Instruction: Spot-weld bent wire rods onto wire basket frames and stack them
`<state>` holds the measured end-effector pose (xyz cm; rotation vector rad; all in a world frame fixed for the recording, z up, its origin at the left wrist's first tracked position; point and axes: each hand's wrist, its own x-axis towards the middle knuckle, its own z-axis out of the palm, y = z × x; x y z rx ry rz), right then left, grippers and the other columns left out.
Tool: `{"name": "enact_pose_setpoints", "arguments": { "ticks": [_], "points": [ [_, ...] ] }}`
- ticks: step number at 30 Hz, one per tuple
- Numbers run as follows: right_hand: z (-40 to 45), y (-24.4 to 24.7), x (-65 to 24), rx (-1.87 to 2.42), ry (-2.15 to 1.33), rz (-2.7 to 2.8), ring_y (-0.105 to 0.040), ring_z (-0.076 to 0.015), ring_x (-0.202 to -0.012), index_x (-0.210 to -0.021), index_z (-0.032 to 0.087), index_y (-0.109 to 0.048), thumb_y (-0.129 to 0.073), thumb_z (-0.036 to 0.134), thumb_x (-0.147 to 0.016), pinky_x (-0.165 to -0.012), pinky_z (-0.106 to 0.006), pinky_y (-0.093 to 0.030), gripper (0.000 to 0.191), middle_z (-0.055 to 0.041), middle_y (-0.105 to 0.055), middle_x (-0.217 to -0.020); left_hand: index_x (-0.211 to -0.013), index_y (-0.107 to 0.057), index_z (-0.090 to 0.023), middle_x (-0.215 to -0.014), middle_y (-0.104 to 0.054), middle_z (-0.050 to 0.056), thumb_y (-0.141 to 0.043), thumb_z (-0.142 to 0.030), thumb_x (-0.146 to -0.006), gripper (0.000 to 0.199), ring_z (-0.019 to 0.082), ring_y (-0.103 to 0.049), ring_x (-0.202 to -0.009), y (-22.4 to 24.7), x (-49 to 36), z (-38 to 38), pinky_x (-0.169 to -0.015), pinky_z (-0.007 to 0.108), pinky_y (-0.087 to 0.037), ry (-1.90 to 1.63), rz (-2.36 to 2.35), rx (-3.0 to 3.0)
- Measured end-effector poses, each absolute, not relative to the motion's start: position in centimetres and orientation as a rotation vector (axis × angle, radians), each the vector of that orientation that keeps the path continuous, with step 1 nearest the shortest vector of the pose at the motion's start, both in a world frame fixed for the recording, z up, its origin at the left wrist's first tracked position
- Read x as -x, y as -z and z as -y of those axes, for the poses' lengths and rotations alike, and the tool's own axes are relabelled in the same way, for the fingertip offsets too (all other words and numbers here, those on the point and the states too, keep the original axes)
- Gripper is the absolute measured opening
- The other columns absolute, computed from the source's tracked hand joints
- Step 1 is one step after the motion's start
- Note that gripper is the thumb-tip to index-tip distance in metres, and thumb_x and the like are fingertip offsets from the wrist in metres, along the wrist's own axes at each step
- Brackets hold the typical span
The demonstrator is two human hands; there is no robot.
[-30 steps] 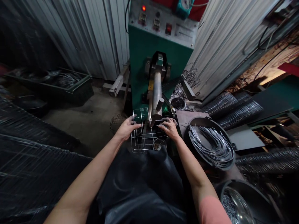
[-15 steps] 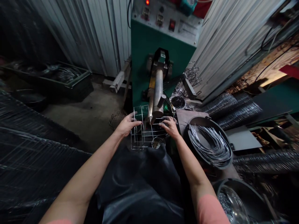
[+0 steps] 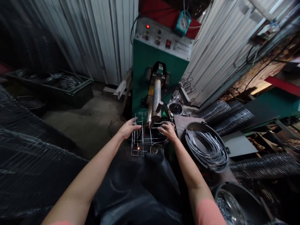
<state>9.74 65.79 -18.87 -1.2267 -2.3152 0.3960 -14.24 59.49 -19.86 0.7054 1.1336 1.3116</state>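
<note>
A wire frame [image 3: 143,134] of thin metal rods sits at the tip of a green spot welder [image 3: 161,53], below its thick metal arm [image 3: 156,97]. My left hand [image 3: 128,128] grips the frame's left side between thumb and fingers. On the other side, my right hand [image 3: 167,129] pinches a wire at the frame's right end, close to the electrode tip [image 3: 150,124]. A small orange spark shows low on the frame. Beneath it stands a small round container [image 3: 156,148] with small bits inside.
To the right, a round pan [image 3: 225,147] holds bent metal wires, with another bowl [image 3: 243,203] of small wire pieces nearer. Rolls of wire mesh [image 3: 264,164] lie beyond. At left are a metal trough [image 3: 77,87] and dark stacked mesh [image 3: 35,150].
The view has tilted up, so more of the machine's top and its gauge show. A spark has appeared by the frame. Both hands keep their hold.
</note>
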Motion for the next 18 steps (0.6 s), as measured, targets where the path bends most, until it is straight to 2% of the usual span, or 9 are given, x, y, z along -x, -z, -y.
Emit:
{"name": "enact_pose_setpoints", "arguments": {
  "ticks": [3, 7, 12, 18],
  "points": [
    [-65.69, 18.79, -9.71, 1.227, -0.396, 2.312, -0.05, -0.0236, -0.107, -0.072, 0.023, -0.068, -0.057, 0.047, -0.083, -0.095, -0.044, -0.025, 0.028, -0.0052, -0.063, -0.104, -0.126, -0.046, -0.012, -0.069, -0.057, -0.001, -0.077, -0.011, -0.053, 0.08, 0.011, -0.055, -0.058, 19.98, 14.29, -59.6, -0.055, 0.023, -0.04, -1.303, -1.122, -0.712],
    [-65.63, 18.62, -9.72, 1.232, -0.398, 2.305, -0.051, -0.0232, -0.105, -0.071, 0.023, -0.068, -0.057, 0.049, -0.083, -0.095, -0.044, -0.026, 0.031, -0.0054, -0.064, -0.101, -0.122, -0.051, -0.015, -0.064, -0.053, -0.004, -0.076, -0.009, -0.053, 0.074, 0.009, -0.053, -0.055, 19.96, 14.21, -59.68, -0.054, 0.022, -0.039, -1.319, -1.118, -0.702],
    [-65.65, 18.7, -9.74, 1.259, -0.432, 2.294, -0.051, -0.0239, -0.106, -0.07, 0.023, -0.068, -0.056, 0.05, -0.083, -0.094, -0.045, -0.027, 0.032, -0.0057, -0.064, -0.103, -0.123, -0.05, -0.013, -0.062, -0.052, -0.005, -0.074, -0.007, -0.054, 0.073, 0.01, -0.053, -0.055, 19.48, 14.08, -59.47, -0.054, 0.023, -0.04, -1.323, -1.135, -0.679],
    [-65.25, 19.22, -9.53, 1.244, -0.396, 2.261, -0.052, -0.0244, -0.106, -0.075, 0.024, -0.067, -0.061, 0.048, -0.079, -0.094, -0.044, -0.03, 0.025, -0.0055, -0.063, -0.104, -0.127, -0.046, -0.009, -0.065, -0.052, -0.004, -0.077, -0.012, -0.052, 0.081, 0.009, -0.052, -0.056, 19.98, 14.38, -59.79, -0.056, 0.021, -0.04, -1.313, -1.142, -0.72]
  ]
}}
